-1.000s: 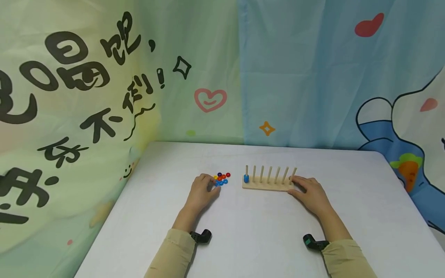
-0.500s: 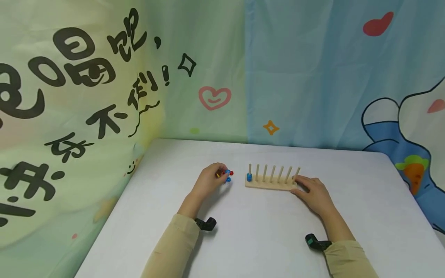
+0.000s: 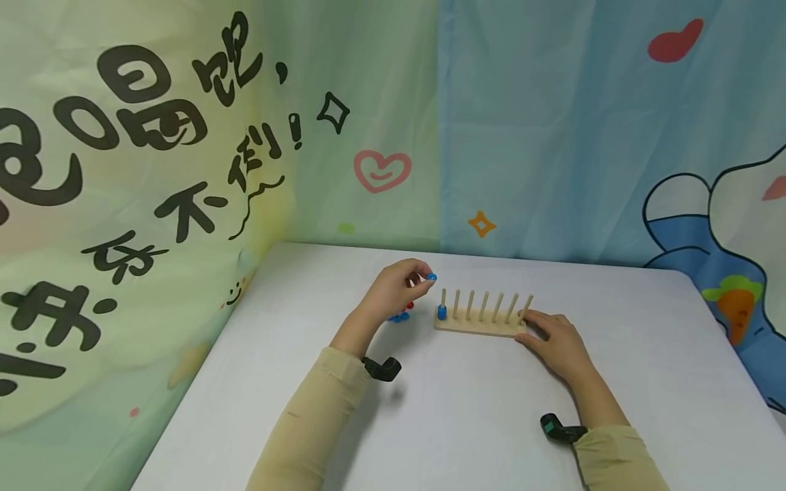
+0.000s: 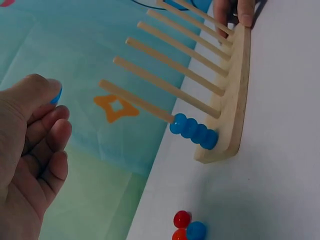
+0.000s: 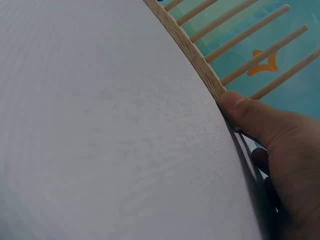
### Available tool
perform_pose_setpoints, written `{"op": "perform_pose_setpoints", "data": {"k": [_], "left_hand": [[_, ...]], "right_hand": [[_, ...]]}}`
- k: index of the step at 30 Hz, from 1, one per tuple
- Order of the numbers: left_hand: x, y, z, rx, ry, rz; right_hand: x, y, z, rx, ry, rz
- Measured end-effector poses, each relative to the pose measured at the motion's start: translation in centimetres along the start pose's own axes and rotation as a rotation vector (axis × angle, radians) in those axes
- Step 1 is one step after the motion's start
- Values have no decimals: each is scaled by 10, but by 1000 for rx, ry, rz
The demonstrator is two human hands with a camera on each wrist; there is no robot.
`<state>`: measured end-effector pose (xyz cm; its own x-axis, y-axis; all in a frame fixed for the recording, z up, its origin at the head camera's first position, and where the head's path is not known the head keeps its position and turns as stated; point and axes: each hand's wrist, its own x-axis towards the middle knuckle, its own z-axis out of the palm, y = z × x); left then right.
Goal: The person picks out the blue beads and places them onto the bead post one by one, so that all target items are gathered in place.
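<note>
By end peg (image 4: 137,102), L grip (image 3: 398,288) pinches blue bead (image 3: 432,277), R grip (image 3: 554,341) pale wdn. rack (image 3: 475,328).

Peg rack (image 3: 479,326) in every view

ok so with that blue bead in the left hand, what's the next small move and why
Probably move the left hand a little right and lower its pinched blue bead onto the leftmost peg. That peg already carries blue beads, the other pegs look bare, and the right hand holds the opposite end of the wooden board.
</note>
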<state>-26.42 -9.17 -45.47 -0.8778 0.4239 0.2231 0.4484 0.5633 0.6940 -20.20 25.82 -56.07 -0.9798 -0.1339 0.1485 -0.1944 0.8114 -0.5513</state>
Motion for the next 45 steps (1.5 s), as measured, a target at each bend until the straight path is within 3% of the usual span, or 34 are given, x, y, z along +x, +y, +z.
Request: {"op": "perform_pose_setpoints", "data": {"k": [5, 12, 18, 35, 45], "left_hand": [[4, 5, 3, -26, -60, 8], [8, 9, 10, 87, -109, 30], [6, 5, 16, 106, -146, 24], [4, 6, 15, 118, -129, 22], [6, -3, 25, 121, -148, 29]], "right_hand": [[0, -1, 0, -8, 6, 1], [0, 0, 1, -13, 18, -4], [-1, 0, 3, -5, 11, 1], [-1, 2, 5, -5, 31, -14], [0, 3, 4, -11, 40, -23]]}}
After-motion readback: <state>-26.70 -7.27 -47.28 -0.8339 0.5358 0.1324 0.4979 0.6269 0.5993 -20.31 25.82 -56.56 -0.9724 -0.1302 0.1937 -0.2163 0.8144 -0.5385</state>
